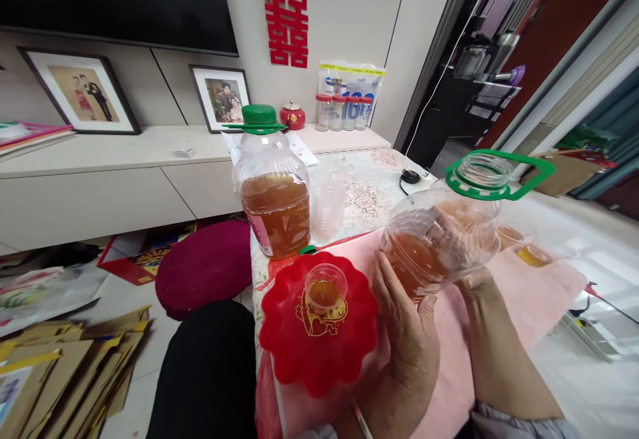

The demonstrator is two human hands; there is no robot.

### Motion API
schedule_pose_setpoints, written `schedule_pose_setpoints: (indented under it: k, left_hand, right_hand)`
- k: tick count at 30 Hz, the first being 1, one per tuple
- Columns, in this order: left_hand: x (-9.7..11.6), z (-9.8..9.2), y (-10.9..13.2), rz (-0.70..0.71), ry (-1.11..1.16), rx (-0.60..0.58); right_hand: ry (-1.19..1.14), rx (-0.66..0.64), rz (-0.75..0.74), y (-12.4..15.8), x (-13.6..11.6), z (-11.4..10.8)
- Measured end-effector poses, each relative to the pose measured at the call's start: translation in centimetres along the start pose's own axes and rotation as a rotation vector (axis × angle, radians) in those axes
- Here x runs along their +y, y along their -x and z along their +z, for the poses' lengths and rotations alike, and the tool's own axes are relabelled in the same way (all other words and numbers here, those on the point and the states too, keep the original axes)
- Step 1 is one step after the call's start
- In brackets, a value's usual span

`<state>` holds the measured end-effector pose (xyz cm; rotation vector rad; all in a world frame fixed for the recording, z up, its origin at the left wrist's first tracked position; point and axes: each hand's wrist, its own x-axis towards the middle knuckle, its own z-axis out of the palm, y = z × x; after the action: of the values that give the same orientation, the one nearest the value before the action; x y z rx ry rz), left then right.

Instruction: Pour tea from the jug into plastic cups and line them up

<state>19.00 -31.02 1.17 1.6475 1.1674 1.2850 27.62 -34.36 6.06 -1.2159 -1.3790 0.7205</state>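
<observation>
A large clear plastic jug (419,239) with a green handle ring is tilted to the right between my hands, its mouth uncapped. Brown liquid lies in its lower part. My left hand (407,319) grips the jug's near bottom end. Behind and under the jug, my right hand (462,239) supports its far side, partly seen through the plastic. Left of my left hand, a clear plastic cup (325,287) with some brown liquid stands on a red scalloped plate (284,332). A small green cap (308,250) lies just behind the plate.
A second, capped jug (277,216) of brown liquid stands upright at the back left, beside stacked clear cups (329,206). More cups with liquid (534,255) stand on the pink cloth (539,292) at right. A maroon stool (204,266) and flattened cardboard (74,372) are at left.
</observation>
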Motion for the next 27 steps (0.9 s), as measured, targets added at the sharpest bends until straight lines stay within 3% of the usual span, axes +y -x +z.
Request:
schedule_pose_setpoints:
  k: [4,12,17,20,23,27]
  left_hand:
    - [0.0,0.1,-0.1,0.014,-0.027,0.000]
    - [-2.0,0.0,0.9,0.078,-0.140,-0.052]
    - [-2.2,-0.2,1.5,0.109,-0.221,-0.058]
    - [-1.5,-0.4,2.2,0.115,-0.288,-0.038]
    - [-0.9,-0.3,2.9,0.117,-0.383,-0.003]
    - [-1.4,0.2,3.3,0.140,-0.455,0.001]
  right_hand:
    - [-0.053,0.137,0.046,0.8,1.5,-1.2]
    - [-0.203,0.028,0.061,-6.4,5.0,-5.6]
    - [-0.226,0.016,0.028,-7.1,6.0,-7.4]
    - [-0.237,0.130,-0.020,-6.6,5.0,-8.0]
    - [-0.232,0.362,-0.116,-6.1,2.8,-8.2]
    - [-0.159,0.594,-0.278,-4.5,-1.2,-6.4]
